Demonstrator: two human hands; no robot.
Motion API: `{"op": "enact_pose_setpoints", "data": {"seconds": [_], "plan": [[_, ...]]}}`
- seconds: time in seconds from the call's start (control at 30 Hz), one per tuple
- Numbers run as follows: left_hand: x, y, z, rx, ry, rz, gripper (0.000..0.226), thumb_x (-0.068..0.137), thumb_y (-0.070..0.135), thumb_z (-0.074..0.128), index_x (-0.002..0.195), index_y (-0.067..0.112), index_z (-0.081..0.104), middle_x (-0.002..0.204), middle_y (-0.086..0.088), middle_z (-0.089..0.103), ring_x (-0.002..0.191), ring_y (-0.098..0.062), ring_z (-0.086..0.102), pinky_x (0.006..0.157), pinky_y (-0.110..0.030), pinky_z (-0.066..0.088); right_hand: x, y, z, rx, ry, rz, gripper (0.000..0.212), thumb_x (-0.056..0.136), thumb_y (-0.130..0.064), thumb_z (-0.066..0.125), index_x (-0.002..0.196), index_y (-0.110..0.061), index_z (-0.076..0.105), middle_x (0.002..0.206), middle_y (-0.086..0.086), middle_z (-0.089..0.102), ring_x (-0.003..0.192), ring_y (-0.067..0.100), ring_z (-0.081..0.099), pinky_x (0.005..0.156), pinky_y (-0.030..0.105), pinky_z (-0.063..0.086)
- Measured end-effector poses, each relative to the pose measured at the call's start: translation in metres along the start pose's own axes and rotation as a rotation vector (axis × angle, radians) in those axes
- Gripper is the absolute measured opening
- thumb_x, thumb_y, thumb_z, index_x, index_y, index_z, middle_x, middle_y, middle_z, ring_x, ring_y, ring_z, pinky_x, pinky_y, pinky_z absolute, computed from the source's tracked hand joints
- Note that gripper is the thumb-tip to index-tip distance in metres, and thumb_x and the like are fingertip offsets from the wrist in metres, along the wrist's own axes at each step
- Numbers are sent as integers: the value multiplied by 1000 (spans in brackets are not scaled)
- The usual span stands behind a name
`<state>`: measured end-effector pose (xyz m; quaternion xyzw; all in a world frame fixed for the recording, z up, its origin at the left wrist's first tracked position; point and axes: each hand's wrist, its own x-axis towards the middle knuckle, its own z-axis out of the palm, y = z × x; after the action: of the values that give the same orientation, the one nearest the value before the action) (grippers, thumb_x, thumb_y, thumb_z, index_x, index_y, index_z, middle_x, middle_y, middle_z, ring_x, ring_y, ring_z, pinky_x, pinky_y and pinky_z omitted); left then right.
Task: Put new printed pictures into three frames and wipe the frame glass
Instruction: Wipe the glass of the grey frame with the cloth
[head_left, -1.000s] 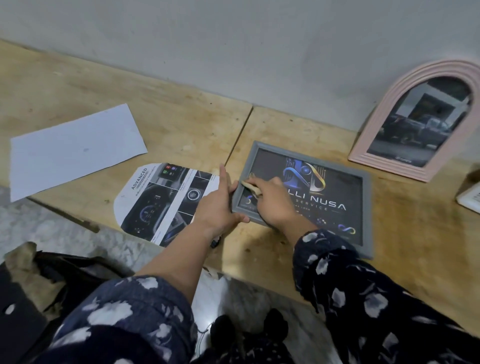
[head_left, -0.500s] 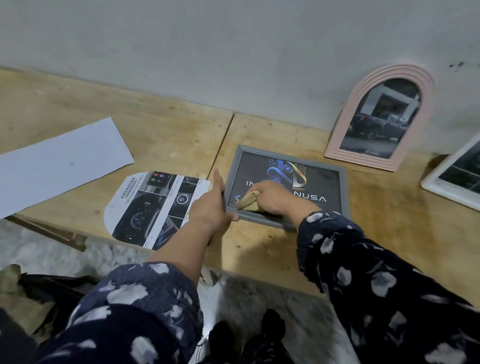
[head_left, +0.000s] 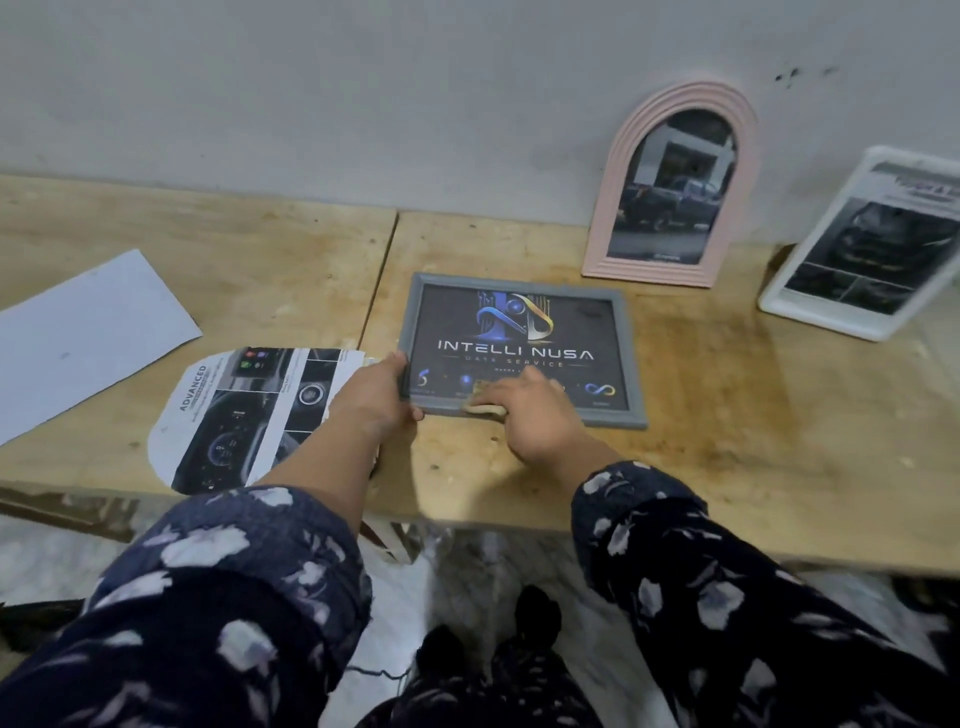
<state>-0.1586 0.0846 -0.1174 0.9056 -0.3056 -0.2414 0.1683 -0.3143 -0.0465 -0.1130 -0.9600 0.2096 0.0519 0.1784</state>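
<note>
Handling estimate, flat grey rectangular picture frame (head_left: 522, 349) with glass front: light, rigid, glass fragile and likely slick; best gripped by border, not pane. Lies flat on worn wooden bench (head_left: 727, 415), dark logo print inside. Left hand (head_left: 375, 392) clamped on left border. Right hand (head_left: 530, 410) closed on small beige cloth (head_left: 483, 408), pressed at lower glass edge.

A single wide-angle view comes from the person's head, looking forward and steeply down over both patterned sleeves. It stands close above the near edge of the wooden table (head_left: 727, 415), which crosses the middle of the picture, and faces the grey wall (head_left: 415, 93) behind it, which fills the upper third. The bottom of the picture takes in the floor (head_left: 62, 561) under the table's edge. Straight lines bow towards the borders.
</note>
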Motion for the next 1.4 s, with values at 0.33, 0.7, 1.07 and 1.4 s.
{"op": "enact_pose_setpoints", "data": {"seconds": [0.33,0.7,1.07,1.4], "plan": [[0,6,1,1,-11,33,39,81,13,73,110,9,47,102,-10,56,90,-26,49,77,-31,38,-71,94,-7,-198,136,229,63,83,2,46,130,-39,51,137,-8,48,116,24,38,86,37,35],[-50,81,74,407,163,253,93,89,58,39,151,18,-17,153,0,-35,142,-21,-31,111,-66,-9,-75,143,-34,269,445,444,53,81,13,42,120,-14,67,119,13,65,112,33,55,93,30,42],[-26,144,126,474,87,248,81,93,66,13,140,23,-37,149,0,-43,135,-25,-41,103,-60,-26,57,176,-82,101,186,355,40,92,-7,43,128,-16,59,128,16,60,120,38,50,99,36,38],[-28,144,134,527,119,214,77,83,59,-2,145,22,-28,153,-2,-36,139,-23,-36,98,-61,-32,-29,150,-14,131,395,253,41,76,-5,44,107,-12,71,96,12,65,92,34,57,75,36,47]]}}
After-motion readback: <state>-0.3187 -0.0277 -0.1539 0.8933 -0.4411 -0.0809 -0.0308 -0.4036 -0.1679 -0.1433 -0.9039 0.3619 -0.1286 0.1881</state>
